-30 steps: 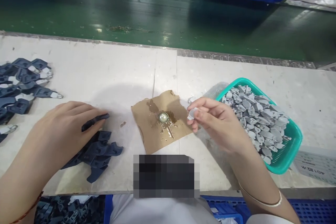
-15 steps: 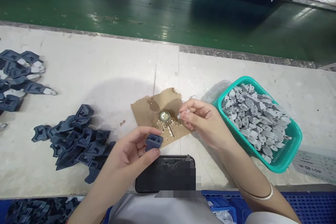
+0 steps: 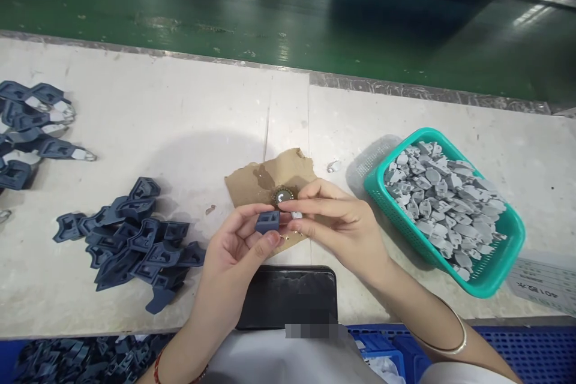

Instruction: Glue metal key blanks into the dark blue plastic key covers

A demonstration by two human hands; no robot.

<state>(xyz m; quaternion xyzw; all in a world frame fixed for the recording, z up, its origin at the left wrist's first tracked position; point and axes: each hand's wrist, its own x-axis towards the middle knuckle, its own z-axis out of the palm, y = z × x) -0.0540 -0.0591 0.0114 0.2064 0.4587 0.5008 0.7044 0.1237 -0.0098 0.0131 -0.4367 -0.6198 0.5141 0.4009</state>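
Note:
Between thumb and fingers, my left hand (image 3: 238, 246) holds a dark blue plastic part (image 3: 268, 222) with rectangular openings on its upper side. My right hand (image 3: 342, 222) pinches a small light grey plastic piece (image 3: 297, 215) just to the right of it. Fingertips of my right hand are close to the blue part; whether they touch it I cannot tell. Beneath both hands lies a torn piece of brown cardboard (image 3: 245, 186), wet with clear liquid. A small round cap-like dish (image 3: 283, 195) sits on it, partly behind my fingers.
A green basket (image 3: 508, 252) of light grey pieces stands at right. Left lie a pile of dark blue parts (image 3: 144, 240) and joined blue-and-grey parts (image 3: 27, 126). A black phone (image 3: 288, 294) lies near the front edge. Beyond the table runs a green surface (image 3: 202, 6).
My right hand has moved left and toward me with the grey piece, from beside the round dish to next to the blue part. My left hand has raised the blue part slightly.

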